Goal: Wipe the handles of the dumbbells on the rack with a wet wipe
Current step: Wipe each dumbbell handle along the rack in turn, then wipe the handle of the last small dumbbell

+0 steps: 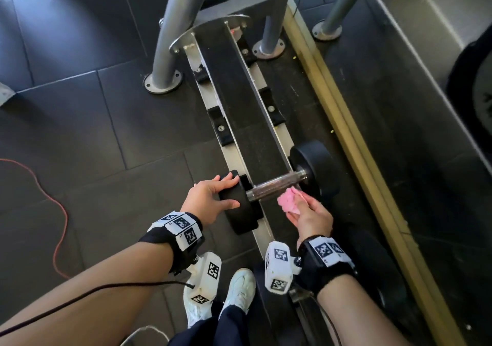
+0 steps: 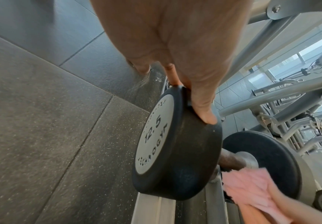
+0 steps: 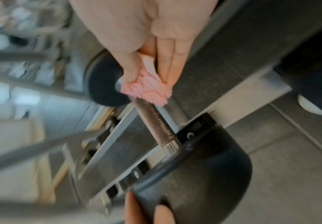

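A black dumbbell marked 12.5 lies across the rack rails. Its dark knurled handle is bare along most of its length. My left hand grips the near weight head, thumb on its rim and fingers over the top. My right hand pinches a crumpled pink wet wipe and holds it against the handle's underside, close to the far head. In the right wrist view the wipe touches the handle at its upper end.
The rack's black tray runs away from me with empty saddles. Grey steel legs are bolted to the dark rubber floor. A wooden ledge borders the right. An orange cable lies at left. My white shoes stand by the rack.
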`<state>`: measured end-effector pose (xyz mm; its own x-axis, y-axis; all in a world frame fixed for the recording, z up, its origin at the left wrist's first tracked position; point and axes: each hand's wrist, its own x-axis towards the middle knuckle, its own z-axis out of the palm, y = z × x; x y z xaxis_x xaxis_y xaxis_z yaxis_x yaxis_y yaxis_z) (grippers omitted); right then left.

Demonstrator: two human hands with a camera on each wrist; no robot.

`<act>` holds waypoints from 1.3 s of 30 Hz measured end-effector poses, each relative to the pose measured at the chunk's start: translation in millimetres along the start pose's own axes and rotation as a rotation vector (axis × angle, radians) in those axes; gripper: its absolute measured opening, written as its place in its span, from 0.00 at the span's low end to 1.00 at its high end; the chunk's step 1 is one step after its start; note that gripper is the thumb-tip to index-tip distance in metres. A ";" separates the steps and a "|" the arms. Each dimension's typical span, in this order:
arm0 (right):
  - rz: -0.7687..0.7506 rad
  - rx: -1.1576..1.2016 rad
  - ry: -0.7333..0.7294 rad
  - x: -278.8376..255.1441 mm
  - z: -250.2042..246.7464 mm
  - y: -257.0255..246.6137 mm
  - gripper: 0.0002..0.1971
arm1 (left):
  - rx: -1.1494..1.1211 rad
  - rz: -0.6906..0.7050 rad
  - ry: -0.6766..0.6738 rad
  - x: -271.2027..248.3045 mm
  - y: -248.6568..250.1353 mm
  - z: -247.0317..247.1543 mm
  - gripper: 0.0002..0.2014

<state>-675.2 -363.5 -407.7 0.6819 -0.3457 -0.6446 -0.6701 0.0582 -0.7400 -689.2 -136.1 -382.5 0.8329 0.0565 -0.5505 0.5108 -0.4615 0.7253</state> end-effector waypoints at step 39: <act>0.081 0.366 0.251 17.1 17.2 11.9 0.08 | 0.149 0.128 0.000 9.6 -15.8 -3.8 0.30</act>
<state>-666.4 -352.6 -430.8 0.5089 -0.5403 -0.6701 -0.5397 0.4061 -0.7374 -688.5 -125.0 -397.6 0.8892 -0.0112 -0.4573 0.3631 -0.5909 0.7204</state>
